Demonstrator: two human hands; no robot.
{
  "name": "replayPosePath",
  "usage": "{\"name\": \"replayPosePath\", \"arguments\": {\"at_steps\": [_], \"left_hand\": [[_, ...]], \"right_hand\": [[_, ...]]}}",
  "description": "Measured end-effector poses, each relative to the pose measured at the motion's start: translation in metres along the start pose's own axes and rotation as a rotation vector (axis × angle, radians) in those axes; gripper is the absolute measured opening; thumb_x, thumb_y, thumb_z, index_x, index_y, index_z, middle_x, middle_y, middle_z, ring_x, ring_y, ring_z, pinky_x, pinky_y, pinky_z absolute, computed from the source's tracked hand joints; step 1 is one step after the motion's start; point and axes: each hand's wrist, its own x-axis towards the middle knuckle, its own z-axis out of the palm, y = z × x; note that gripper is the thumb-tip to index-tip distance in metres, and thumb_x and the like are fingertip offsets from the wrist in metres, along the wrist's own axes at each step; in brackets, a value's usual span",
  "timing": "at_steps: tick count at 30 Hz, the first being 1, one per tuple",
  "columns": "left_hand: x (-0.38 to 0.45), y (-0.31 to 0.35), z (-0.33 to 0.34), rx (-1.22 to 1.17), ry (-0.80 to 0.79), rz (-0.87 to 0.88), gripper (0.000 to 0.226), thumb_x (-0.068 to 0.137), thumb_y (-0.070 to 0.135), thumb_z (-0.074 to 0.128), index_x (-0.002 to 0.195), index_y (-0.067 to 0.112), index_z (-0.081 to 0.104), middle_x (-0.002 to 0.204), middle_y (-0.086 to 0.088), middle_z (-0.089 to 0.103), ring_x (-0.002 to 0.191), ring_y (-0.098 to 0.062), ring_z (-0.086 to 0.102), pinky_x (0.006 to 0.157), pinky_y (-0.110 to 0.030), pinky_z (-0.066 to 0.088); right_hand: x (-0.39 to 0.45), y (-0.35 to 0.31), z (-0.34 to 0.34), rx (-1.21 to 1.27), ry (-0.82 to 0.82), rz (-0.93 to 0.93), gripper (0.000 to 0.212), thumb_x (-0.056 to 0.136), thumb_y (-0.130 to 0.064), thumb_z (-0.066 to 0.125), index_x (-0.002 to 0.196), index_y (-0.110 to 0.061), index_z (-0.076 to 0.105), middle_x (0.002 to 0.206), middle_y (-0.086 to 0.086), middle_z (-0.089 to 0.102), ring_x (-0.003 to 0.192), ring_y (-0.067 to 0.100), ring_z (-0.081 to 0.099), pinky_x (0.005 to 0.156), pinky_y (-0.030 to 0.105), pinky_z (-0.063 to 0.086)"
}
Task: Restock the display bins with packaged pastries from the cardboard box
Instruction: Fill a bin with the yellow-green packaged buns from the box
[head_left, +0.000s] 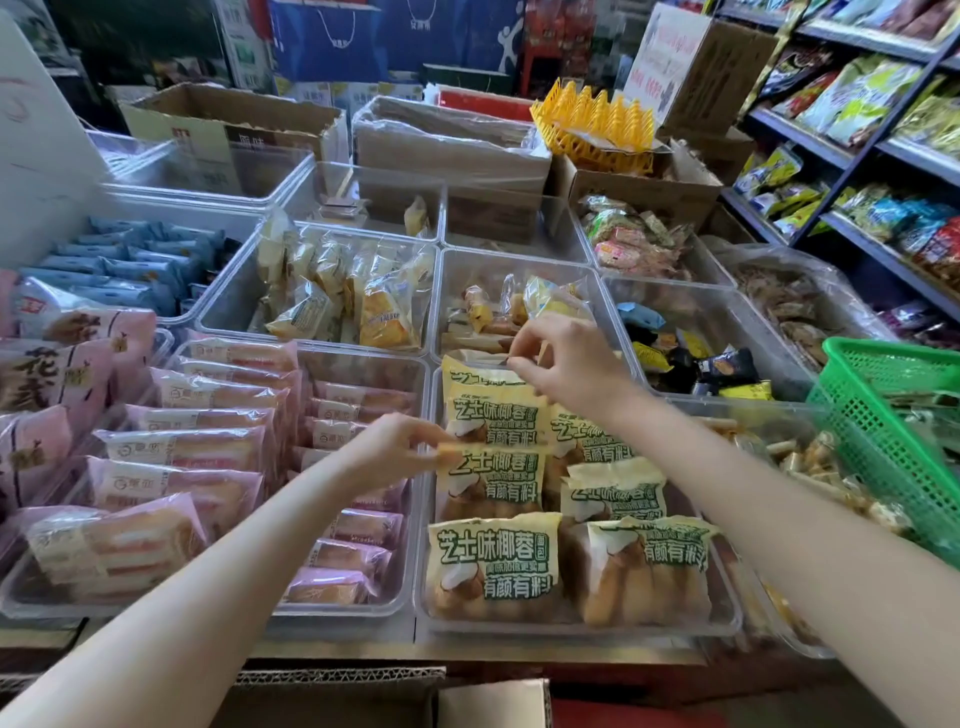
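A clear plastic display bin (423, 613) in front of me holds several yellow-and-green packaged pastries (496, 564) in two rows. My left hand (389, 449) pinches the top left edge of the second pack (493, 483) in the left row. My right hand (566, 364) reaches over the far end of the bin and pinches the top edge of the farthest yellow pack (488, 402). The open flaps of a cardboard box (337, 686) show at the bottom edge, below the counter.
Pink packaged cakes (182, 452) fill the bin to the left. Behind are bins of yellow snack packs (337, 296), blue packs (124, 270) and mixed sweets (696, 358). A green basket (883, 431) stands at the right, with shelves (857, 150) beyond. Cardboard boxes (447, 156) stand at the back.
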Motion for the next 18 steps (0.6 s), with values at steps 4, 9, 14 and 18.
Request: {"name": "replayPosePath", "arguments": {"at_steps": [4,9,14,18], "left_hand": [[-0.003,0.004,0.002,0.004,-0.037,-0.045,0.031,0.082,0.037,0.066,0.110,0.026,0.067,0.082,0.006,0.064,0.069,-0.007,0.053,0.057,-0.012,0.040],[-0.005,0.005,0.031,0.318,-0.089,0.056,0.051,0.088,0.016,0.057,0.135,0.017,0.039,0.129,-0.004,0.052,0.105,-0.023,0.048,0.097,-0.038,0.042],[-0.006,0.004,0.038,0.694,-0.057,0.138,0.064,0.088,0.024,0.056,0.141,0.018,0.022,0.146,-0.001,0.026,0.120,-0.024,0.034,0.099,-0.040,0.039],[-0.005,0.012,0.040,0.886,0.005,0.123,0.065,0.086,0.033,0.058,0.139,0.018,0.024,0.149,0.000,0.019,0.125,-0.026,0.030,0.100,-0.041,0.033]], "right_hand": [[-0.014,0.003,-0.010,0.004,-0.687,0.213,0.036,0.085,-0.020,0.068,0.117,-0.007,0.058,0.089,0.002,0.066,0.062,0.011,0.067,0.054,0.020,0.054],[-0.019,0.012,0.043,-0.626,-0.800,0.047,0.034,0.079,-0.021,0.071,0.105,-0.012,0.052,0.093,0.003,0.055,0.088,0.025,0.059,0.059,0.029,0.045],[-0.022,0.015,0.063,-0.829,-0.725,-0.044,0.044,0.087,-0.007,0.052,0.130,-0.009,0.041,0.119,0.010,0.057,0.106,0.030,0.058,0.067,0.035,0.041],[-0.026,0.017,0.066,-0.925,-0.682,-0.174,0.033,0.092,-0.005,0.042,0.126,-0.005,0.044,0.120,0.011,0.057,0.107,0.032,0.058,0.069,0.037,0.039]]}}
